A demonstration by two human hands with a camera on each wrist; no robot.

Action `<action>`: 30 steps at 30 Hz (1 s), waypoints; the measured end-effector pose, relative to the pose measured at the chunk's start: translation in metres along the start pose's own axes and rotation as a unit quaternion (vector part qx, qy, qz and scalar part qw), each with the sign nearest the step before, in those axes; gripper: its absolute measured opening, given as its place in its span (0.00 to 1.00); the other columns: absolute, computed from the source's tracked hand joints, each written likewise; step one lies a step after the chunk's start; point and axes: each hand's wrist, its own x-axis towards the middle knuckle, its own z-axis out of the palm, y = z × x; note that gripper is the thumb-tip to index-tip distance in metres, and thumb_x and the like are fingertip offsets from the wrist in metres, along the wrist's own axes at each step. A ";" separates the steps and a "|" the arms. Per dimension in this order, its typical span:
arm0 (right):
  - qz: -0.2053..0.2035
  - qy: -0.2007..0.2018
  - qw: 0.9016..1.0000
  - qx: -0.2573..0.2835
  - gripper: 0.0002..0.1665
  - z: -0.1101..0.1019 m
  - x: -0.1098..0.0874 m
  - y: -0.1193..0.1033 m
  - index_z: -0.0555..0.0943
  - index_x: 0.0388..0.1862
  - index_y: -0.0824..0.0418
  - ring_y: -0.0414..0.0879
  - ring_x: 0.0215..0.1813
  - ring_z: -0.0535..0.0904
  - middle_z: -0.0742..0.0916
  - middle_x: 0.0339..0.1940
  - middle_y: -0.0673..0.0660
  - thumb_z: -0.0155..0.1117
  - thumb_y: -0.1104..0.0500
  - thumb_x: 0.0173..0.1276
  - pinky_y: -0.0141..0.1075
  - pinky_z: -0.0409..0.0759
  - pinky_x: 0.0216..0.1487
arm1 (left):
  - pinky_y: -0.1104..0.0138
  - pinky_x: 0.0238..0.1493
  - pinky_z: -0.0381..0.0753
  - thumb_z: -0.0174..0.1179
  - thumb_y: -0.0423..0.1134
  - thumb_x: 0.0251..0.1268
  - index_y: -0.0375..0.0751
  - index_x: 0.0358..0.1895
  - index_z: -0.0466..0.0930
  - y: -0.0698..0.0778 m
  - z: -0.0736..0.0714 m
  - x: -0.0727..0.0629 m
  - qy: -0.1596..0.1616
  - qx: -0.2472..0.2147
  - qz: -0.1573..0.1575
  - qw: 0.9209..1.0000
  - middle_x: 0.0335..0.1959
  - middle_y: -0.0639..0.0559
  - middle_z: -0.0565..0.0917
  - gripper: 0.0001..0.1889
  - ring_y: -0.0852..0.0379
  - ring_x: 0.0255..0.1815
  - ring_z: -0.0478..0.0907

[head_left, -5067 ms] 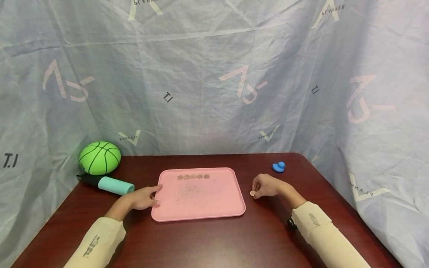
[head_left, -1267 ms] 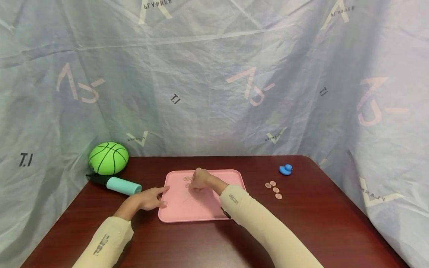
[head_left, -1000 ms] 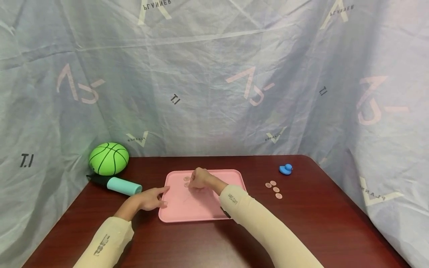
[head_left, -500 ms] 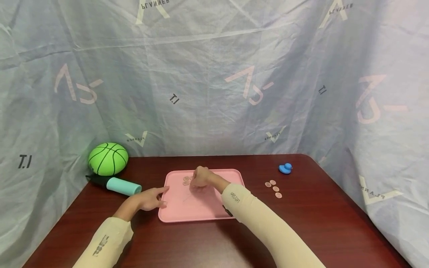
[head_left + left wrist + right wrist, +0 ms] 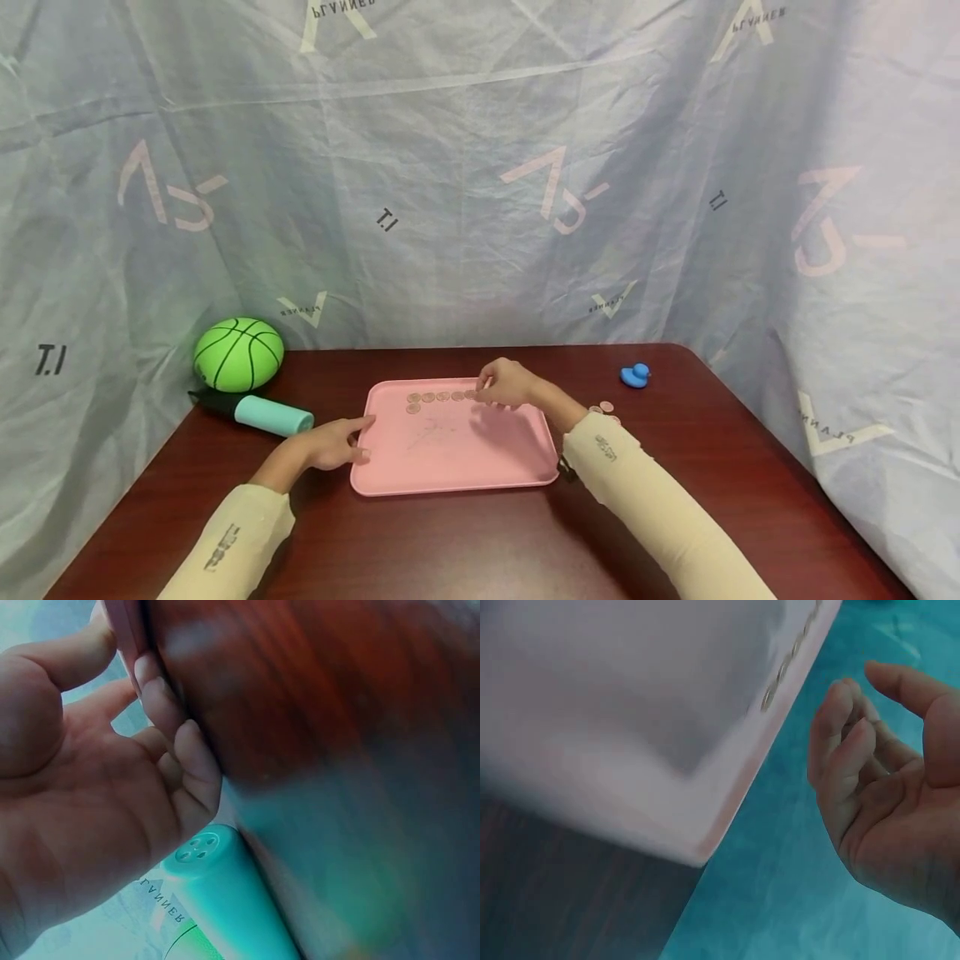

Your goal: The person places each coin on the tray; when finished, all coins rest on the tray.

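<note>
A pink tray (image 5: 457,467) lies on the dark red table. Along its far side runs a row of several coins (image 5: 443,397), seen edge-on in the right wrist view. One more coin (image 5: 413,408) sits just below the row's left end. My left hand (image 5: 330,443) rests at the tray's left rim, thumb and index finger spread apart on it; other fingers bend beside the edge in the left wrist view. My right hand (image 5: 513,385) hovers over the far right of the tray, near the row's right end. Its fingers (image 5: 840,735) are loosely bent, and I see nothing between them.
Several loose coins (image 5: 607,407) lie right of the tray, partly hidden by the right sleeve. A blue rubber duck (image 5: 635,376) sits behind them. At left are a green ball (image 5: 239,354) and a turquoise-and-black cylinder (image 5: 272,416). A printed cloth hangs around the table.
The right hand picked a coin from the table and carried it left to the tray. That coin now lies below the row, let go, and the hand has drawn back right. Left hand unmoved.
</note>
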 end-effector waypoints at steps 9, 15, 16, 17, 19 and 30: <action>0.003 0.029 1.000 -0.008 0.11 -0.024 -0.028 0.042 0.84 0.41 0.63 0.55 0.28 0.85 0.87 0.27 0.52 0.70 0.59 0.63 0.34 0.76 0.18 | 0.42 0.66 0.62 0.66 0.39 0.63 0.32 0.74 0.61 -0.004 0.002 0.000 0.002 0.002 -0.003 1.000 0.66 0.30 0.71 0.38 0.34 0.68 0.66; -0.009 0.044 0.998 -0.036 0.08 -0.037 -0.045 0.062 0.84 0.38 0.63 0.47 0.24 0.82 0.86 0.24 0.54 0.69 0.60 0.63 0.33 0.74 0.18 | 0.42 0.66 0.63 0.66 0.39 0.64 0.32 0.74 0.61 -0.002 0.003 0.001 0.004 0.001 -0.001 1.000 0.66 0.31 0.71 0.38 0.35 0.67 0.66; -0.010 0.045 0.998 -0.040 0.07 -0.038 -0.048 0.065 0.85 0.37 0.63 0.45 0.23 0.81 0.86 0.24 0.54 0.70 0.60 0.63 0.33 0.75 0.18 | 0.42 0.65 0.63 0.66 0.39 0.63 0.32 0.74 0.61 -0.002 0.002 0.001 0.003 0.003 0.001 1.000 0.66 0.30 0.71 0.38 0.35 0.67 0.67; -0.012 0.046 0.998 -0.043 0.07 -0.040 -0.051 0.068 0.85 0.36 0.62 0.44 0.22 0.79 0.85 0.23 0.54 0.70 0.60 0.63 0.34 0.75 0.19 | 0.42 0.66 0.63 0.66 0.39 0.63 0.32 0.74 0.61 -0.002 0.002 0.001 0.004 0.000 -0.001 1.000 0.66 0.31 0.72 0.38 0.36 0.66 0.68; -0.016 0.049 0.997 -0.050 0.06 -0.044 -0.056 0.075 0.85 0.35 0.62 0.43 0.22 0.78 0.85 0.23 0.52 0.71 0.60 0.61 0.36 0.76 0.21 | 0.42 0.65 0.64 0.66 0.39 0.63 0.32 0.74 0.61 -0.002 0.002 0.002 0.001 0.004 0.003 1.000 0.65 0.31 0.72 0.38 0.37 0.64 0.69; 0.010 0.051 0.994 -0.100 0.14 -0.068 -0.076 0.122 0.86 0.39 0.66 0.44 0.34 0.81 0.87 0.30 0.52 0.76 0.61 0.56 0.41 0.80 0.38 | 0.42 0.65 0.64 0.67 0.40 0.63 0.33 0.74 0.61 -0.003 -0.001 0.003 -0.011 0.003 -0.006 1.000 0.65 0.32 0.72 0.39 0.37 0.65 0.69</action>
